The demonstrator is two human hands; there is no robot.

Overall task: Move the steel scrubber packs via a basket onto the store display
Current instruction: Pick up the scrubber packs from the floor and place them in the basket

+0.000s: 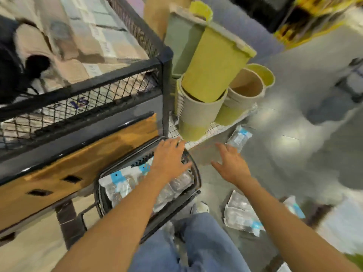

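Note:
A dark plastic basket (193,195) stands on the floor beside my knee, with several clear steel scrubber packs (117,185) with blue labels inside it. My left hand (170,160) hovers over the basket's far end with fingers spread and holds nothing. Stretched out flat over the grey floor, my right hand (231,163) is empty too. One loose scrubber pack (239,137) lies just beyond its fingertips. A pile of packs (241,213) lies on the floor by my right forearm.
A black mesh display cage (117,83) with cardboard boxes rises at the left, above an orange panel (78,163). Stacked yellow, grey and tan bins (212,75) stand on a wire shelf (212,130) ahead. My jeans-clad leg (196,242) is below. The view is motion-blurred.

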